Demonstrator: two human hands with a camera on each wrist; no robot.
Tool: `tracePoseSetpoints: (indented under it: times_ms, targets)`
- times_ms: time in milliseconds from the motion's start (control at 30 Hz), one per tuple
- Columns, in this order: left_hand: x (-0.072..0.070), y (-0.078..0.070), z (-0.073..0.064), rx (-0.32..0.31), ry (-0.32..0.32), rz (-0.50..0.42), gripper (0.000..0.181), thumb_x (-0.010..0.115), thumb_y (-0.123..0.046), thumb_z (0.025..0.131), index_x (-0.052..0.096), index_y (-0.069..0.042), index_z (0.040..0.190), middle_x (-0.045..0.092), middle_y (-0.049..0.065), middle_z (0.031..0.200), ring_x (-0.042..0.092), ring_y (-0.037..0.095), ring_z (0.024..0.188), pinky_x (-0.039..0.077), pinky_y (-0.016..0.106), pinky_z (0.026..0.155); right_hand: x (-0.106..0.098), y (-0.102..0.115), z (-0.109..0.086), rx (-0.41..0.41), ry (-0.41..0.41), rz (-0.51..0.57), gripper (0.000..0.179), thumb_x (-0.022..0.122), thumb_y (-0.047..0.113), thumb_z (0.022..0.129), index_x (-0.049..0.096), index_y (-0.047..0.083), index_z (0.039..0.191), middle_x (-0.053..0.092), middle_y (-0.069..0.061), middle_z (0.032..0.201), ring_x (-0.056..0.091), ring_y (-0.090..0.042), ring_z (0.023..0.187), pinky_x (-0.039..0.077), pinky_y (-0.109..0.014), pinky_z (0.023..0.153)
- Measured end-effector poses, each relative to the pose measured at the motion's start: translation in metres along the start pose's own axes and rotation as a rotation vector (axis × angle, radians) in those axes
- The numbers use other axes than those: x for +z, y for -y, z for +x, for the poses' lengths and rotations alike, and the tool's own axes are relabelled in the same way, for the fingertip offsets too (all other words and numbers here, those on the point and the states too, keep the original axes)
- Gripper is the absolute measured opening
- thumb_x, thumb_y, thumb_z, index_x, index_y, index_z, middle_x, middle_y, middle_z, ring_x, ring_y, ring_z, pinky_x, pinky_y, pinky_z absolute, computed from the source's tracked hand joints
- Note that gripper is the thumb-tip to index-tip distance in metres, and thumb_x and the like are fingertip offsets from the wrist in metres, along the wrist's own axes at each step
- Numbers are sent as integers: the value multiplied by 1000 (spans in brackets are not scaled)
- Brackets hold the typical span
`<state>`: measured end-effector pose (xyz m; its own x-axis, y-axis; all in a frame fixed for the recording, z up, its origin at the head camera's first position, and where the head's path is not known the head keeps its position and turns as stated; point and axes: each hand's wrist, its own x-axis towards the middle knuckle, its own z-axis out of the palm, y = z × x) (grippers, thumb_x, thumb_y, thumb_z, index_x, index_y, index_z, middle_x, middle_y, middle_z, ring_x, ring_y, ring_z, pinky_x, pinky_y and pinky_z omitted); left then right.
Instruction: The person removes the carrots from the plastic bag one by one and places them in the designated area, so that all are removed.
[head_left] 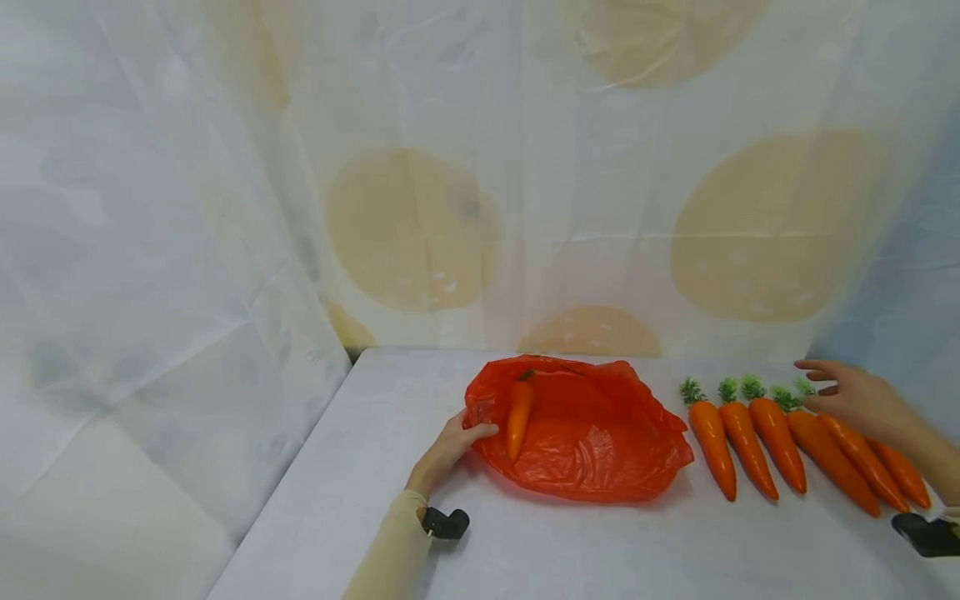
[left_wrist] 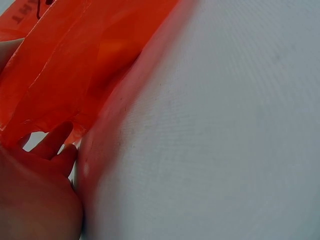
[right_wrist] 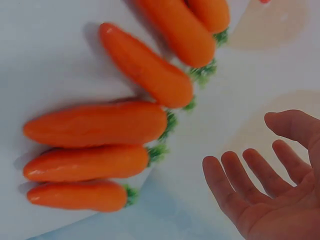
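A red plastic bag (head_left: pixel 600 450) lies on the white table with its mouth spread wide. One orange carrot (head_left: pixel 519 417) with a green top rests inside, at the bag's left. My left hand (head_left: pixel 454 442) grips the left edge of the bag, thumb over the rim; in the left wrist view its fingers (left_wrist: pixel 60 140) are partly behind red plastic. To the right of the bag, several carrots (head_left: pixel 776 433) lie side by side, leafy tops pointing away. My right hand (head_left: pixel 855 398) hovers near the tops of the rightmost ones, fingers spread and holding nothing, as the right wrist view confirms.
A white sheet with tan circles (head_left: pixel 412 229) hangs behind the table, and a pale sheet (head_left: pixel 135 292) closes off the left side. Bluish cloth (head_left: pixel 900 317) hangs at the right. The table's left edge runs diagonally beside my left arm.
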<state>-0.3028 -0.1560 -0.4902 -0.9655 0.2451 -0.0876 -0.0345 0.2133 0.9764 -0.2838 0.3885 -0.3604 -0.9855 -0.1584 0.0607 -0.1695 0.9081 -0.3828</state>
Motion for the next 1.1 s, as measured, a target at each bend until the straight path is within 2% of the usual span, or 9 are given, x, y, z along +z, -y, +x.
tracePoseSetpoints:
  times_ms: [167, 467, 733, 1100]
  targets:
    - [0, 0, -1, -7, -7, 5, 63, 66, -42, 92, 43, -21, 147, 58, -2, 134, 53, 19, 118, 45, 46, 106, 4, 24, 5, -82, 10, 52, 58, 61, 11, 94, 34, -17, 136, 44, -47, 127, 52, -61, 107, 56, -58, 77]
    - [0, 0, 0, -5, -12, -6, 62, 66, -41, 92, 43, -21, 146, 59, -1, 134, 54, 19, 117, 46, 44, 105, 9, 73, 16, -124, 20, 143, 61, 62, 14, 94, 33, -12, 142, 45, -43, 131, 52, -57, 110, 55, -58, 82]
    - [1, 0, 0, -2, -19, -7, 63, 67, -40, 92, 42, -21, 147, 58, -1, 135, 54, 19, 119, 46, 44, 106, 16, 109, 27, -136, 40, 165, 61, 63, 17, 94, 36, -6, 143, 48, -39, 132, 55, -53, 111, 58, -52, 78]
    - [2, -2, 1, 7, -3, -16, 60, 66, -39, 93, 44, -20, 146, 59, -1, 132, 55, 19, 116, 47, 43, 104, 55, 155, 37, -160, 108, 276, 58, 64, 10, 91, 41, -2, 143, 52, -33, 133, 59, -46, 111, 60, -47, 78]
